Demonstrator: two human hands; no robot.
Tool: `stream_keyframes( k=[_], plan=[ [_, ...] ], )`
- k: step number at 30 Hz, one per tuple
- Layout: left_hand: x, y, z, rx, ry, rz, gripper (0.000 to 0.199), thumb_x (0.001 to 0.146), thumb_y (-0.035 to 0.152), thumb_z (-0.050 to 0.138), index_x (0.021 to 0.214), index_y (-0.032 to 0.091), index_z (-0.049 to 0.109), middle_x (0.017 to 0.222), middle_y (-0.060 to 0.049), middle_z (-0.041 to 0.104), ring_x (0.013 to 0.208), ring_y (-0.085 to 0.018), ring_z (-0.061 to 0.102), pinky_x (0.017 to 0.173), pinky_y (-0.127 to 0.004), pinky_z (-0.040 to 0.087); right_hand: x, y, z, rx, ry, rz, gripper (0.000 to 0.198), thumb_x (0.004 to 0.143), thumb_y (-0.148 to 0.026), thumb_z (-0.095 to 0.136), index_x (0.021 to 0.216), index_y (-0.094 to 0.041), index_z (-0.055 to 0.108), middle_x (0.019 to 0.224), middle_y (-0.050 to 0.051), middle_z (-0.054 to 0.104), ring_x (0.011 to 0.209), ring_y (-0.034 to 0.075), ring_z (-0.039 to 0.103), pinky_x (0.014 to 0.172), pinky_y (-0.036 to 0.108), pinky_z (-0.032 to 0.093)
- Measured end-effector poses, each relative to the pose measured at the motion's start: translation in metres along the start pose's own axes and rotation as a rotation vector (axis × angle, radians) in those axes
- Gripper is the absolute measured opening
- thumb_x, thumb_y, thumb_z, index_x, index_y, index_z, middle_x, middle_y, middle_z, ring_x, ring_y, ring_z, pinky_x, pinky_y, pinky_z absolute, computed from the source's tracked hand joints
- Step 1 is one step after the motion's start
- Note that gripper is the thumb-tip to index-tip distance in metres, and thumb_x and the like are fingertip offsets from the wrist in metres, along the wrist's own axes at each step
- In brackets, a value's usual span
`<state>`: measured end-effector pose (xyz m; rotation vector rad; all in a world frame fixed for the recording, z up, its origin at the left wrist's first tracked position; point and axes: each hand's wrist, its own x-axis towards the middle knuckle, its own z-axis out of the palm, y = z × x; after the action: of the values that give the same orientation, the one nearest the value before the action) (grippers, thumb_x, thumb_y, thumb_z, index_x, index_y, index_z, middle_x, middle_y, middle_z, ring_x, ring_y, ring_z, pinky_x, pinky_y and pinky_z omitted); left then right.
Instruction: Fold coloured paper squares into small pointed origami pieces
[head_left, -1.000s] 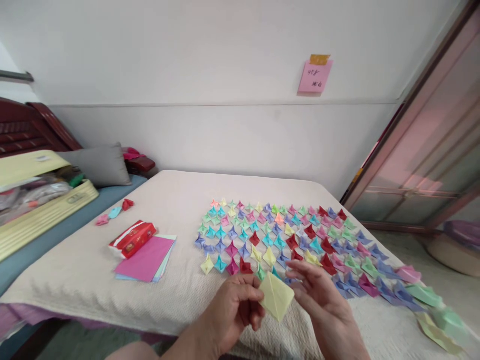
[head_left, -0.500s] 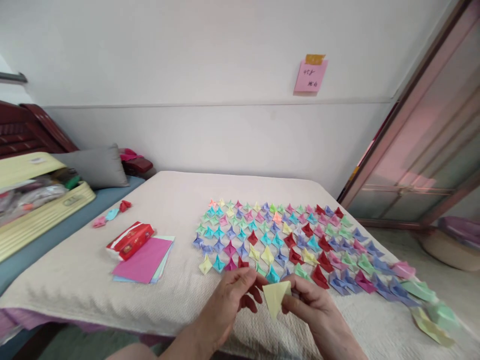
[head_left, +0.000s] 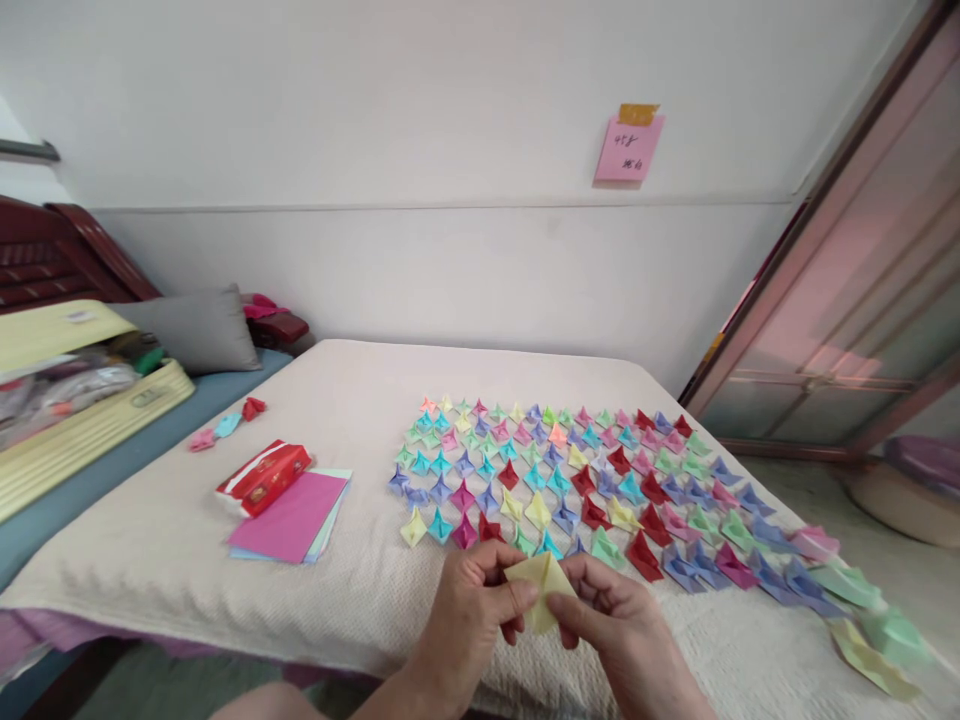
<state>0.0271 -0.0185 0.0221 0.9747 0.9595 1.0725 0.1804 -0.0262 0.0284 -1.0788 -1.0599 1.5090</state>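
Note:
Between both hands, above the front of the covered bed, is a folded piece of pale yellow paper (head_left: 547, 578), now a diamond shape with a crease down its middle. My left hand (head_left: 480, 605) pinches its left side, thumb on the near face. My right hand (head_left: 611, 615) grips the right side, thumb pressed near the middle crease. The fingers behind the paper are partly hidden. Just beyond my hands lie rows of folded paper shapes in many colours, among them a dark red one (head_left: 643, 556) and a yellow one (head_left: 413, 527).
A magenta paper sheet (head_left: 292, 518) tops a stack at left, with a red tissue packet (head_left: 264, 476) on its edge. Three small folded pieces, one red (head_left: 253, 408), lie farther left. A yellow storage box (head_left: 157, 390) and grey pillow (head_left: 202, 328) are beyond. A pink note (head_left: 630, 150) hangs on the wall.
My left hand has moved right and taken hold of the yellow paper, which the right hand alone held before. The paper has gone from a downward-pointing triangle to a diamond.

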Motion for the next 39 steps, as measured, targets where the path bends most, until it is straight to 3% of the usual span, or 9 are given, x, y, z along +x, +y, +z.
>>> stream_keyframes(
  k=[7,9,13,18,23,29,33,39],
  plan=[
    [-0.005,-0.005,0.004,-0.086,0.059,0.095,0.007,0.066,0.022,0.071,0.069,0.015,0.07,0.048,0.004,0.053,0.04,-0.007,0.044,0.04,-0.018,0.033,-0.006,0.007,0.007,-0.011,0.162,-0.124,0.006,0.066,-0.025,0.076,0.065,-0.021,0.072,0.055,-0.003,0.056,0.049,0.009,0.041,0.046,0.021,0.033],
    [-0.005,-0.006,0.003,-0.11,0.071,0.119,0.002,0.064,0.016,0.07,0.062,0.016,0.068,0.046,0.005,0.052,0.039,-0.007,0.043,0.039,-0.018,0.031,-0.008,0.007,0.007,-0.021,0.156,-0.165,0.004,0.065,-0.018,0.073,0.064,-0.023,0.074,0.057,-0.003,0.057,0.049,0.009,0.043,0.046,0.021,0.034],
    [-0.006,-0.005,0.001,-0.116,0.052,0.158,0.012,0.061,0.007,0.063,0.054,0.016,0.064,0.044,0.005,0.051,0.038,-0.006,0.043,0.039,-0.018,0.03,-0.009,0.006,0.003,-0.059,0.059,-0.257,0.018,0.066,-0.011,0.068,0.066,-0.026,0.076,0.061,-0.001,0.057,0.057,0.012,0.052,0.052,0.021,0.043],
    [-0.007,0.005,-0.003,-0.07,0.007,0.184,0.013,0.066,0.007,0.062,0.058,0.016,0.066,0.047,0.005,0.052,0.043,-0.008,0.046,0.043,-0.019,0.033,-0.009,0.002,-0.002,-0.096,-0.05,-0.273,0.014,0.07,-0.018,0.073,0.073,-0.029,0.08,0.08,0.004,0.064,0.067,0.016,0.06,0.057,0.025,0.053],
    [-0.01,0.016,-0.005,-0.025,-0.074,0.179,0.011,0.074,0.014,0.06,0.067,0.015,0.069,0.054,0.001,0.058,0.05,-0.011,0.053,0.051,-0.022,0.041,-0.012,-0.008,-0.005,-0.227,-0.05,-0.325,0.011,0.075,-0.025,0.072,0.076,-0.032,0.08,0.08,0.004,0.066,0.068,0.018,0.062,0.059,0.027,0.054],
    [-0.011,0.019,-0.004,-0.007,-0.077,0.151,0.014,0.082,0.022,0.056,0.084,0.014,0.066,0.055,0.001,0.058,0.049,-0.011,0.053,0.05,-0.022,0.043,-0.014,-0.017,-0.006,-0.422,-0.105,-0.411,0.025,0.079,-0.019,0.067,0.091,-0.038,0.077,0.081,0.002,0.068,0.07,0.017,0.063,0.062,0.026,0.052],
    [-0.008,0.018,-0.004,-0.126,-0.1,0.118,0.017,0.08,0.022,0.058,0.096,0.016,0.061,0.058,0.002,0.06,0.048,-0.011,0.054,0.048,-0.022,0.044,-0.015,-0.017,-0.007,-0.456,-0.105,-0.452,0.027,0.08,-0.017,0.066,0.09,-0.039,0.077,0.081,0.0,0.067,0.069,0.016,0.063,0.062,0.024,0.05],
    [-0.006,0.018,-0.004,-0.196,-0.168,0.05,0.02,0.073,0.023,0.068,0.089,0.013,0.064,0.065,-0.001,0.061,0.056,-0.011,0.054,0.054,-0.023,0.047,-0.015,-0.017,-0.008,-0.486,-0.072,-0.489,0.026,0.082,-0.019,0.064,0.094,-0.039,0.076,0.082,0.001,0.068,0.072,0.018,0.064,0.063,0.025,0.05]
  ],
)
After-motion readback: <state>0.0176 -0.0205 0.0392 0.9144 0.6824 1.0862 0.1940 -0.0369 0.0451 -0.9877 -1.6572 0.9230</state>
